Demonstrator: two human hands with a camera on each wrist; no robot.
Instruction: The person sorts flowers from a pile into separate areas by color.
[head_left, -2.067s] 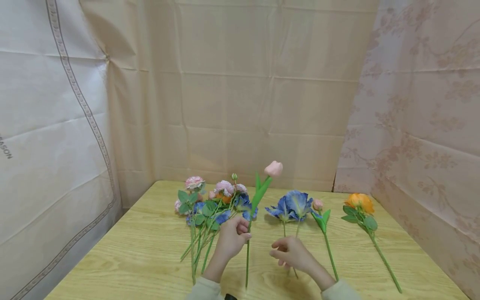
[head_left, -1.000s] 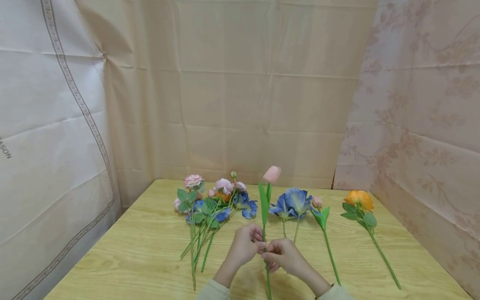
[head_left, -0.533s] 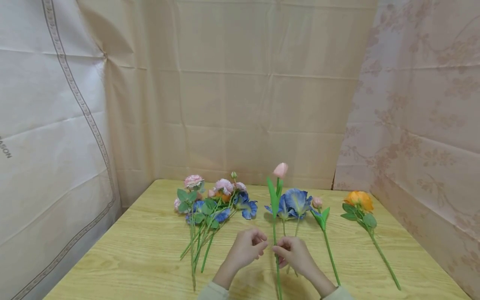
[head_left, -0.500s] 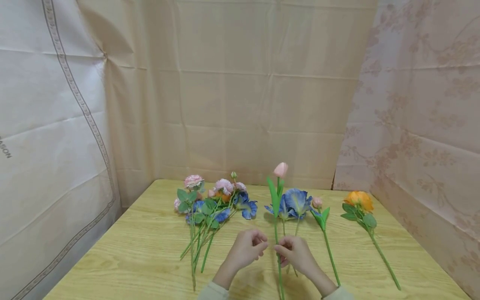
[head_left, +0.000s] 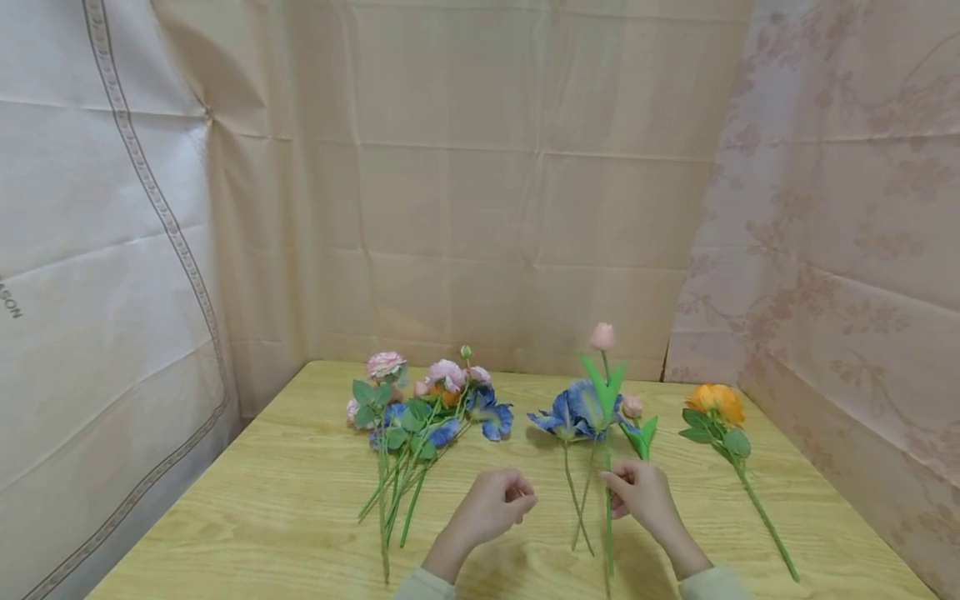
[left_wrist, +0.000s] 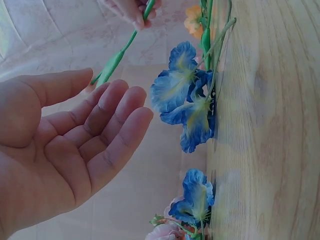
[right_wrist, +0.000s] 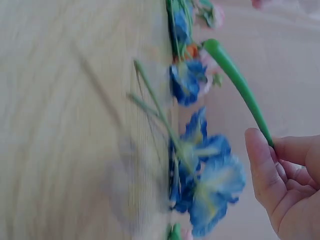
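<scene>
My right hand (head_left: 641, 497) pinches the green stem of a pink tulip (head_left: 602, 337) between thumb and fingers, holding it upright over the table. In the right wrist view the lower end of that stem (right_wrist: 239, 85) sticks out from the fingertips. My left hand (head_left: 491, 504) holds nothing; its palm and loosely bent fingers (left_wrist: 120, 135) show in the left wrist view. Behind the held tulip lie two blue flowers (head_left: 558, 417) with crossed stems. A second pink tulip (head_left: 632, 407) lies just right of them, its stem mostly hidden by my right hand.
A pile of pink, blue and orange flowers (head_left: 446, 375) lies on the left of the wooden table (head_left: 262, 492), stems toward me. An orange flower (head_left: 716, 404) with green leaves lies at the right. Cloth curtains (head_left: 487, 192) hang behind and on both sides.
The tulip has passed from my left hand to my right hand, which has carried it rightward in front of the second tulip. My left hand has let go and stays near the middle.
</scene>
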